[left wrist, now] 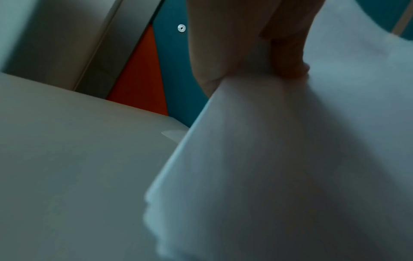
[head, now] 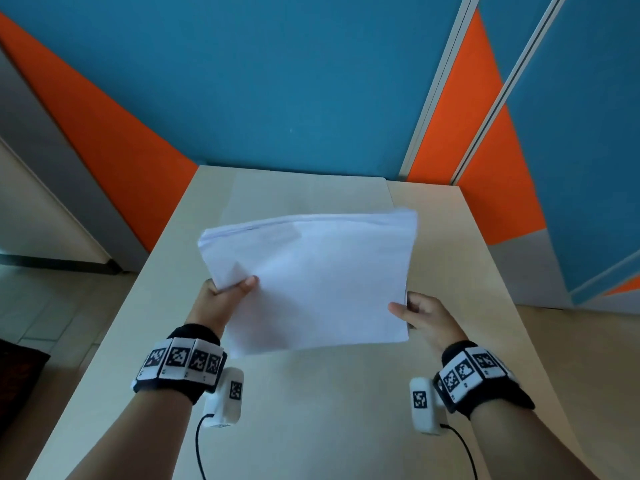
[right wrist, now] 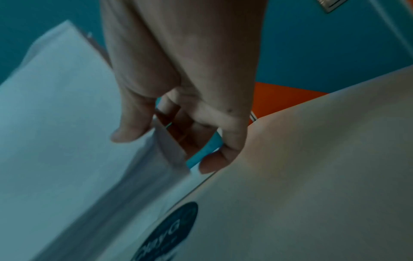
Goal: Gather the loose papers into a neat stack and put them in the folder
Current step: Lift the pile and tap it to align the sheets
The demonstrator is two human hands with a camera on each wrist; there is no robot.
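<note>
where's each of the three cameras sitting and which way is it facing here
Head: worn on the head, looking forward and down at the paper stack over the table; shows left hand, right hand, both forearms and wristbands.
Left wrist: on the left wrist, looking along the hand to its thumb on the stack's left edge.
Right wrist: on the right wrist, looking along its fingers at the stack's right edge, above a clear folder with a round dark logo.
Shared: all three show the stack and table.

Pale wooden table [head: 346, 410], clear folder [head: 311, 197] lying flat on it
</note>
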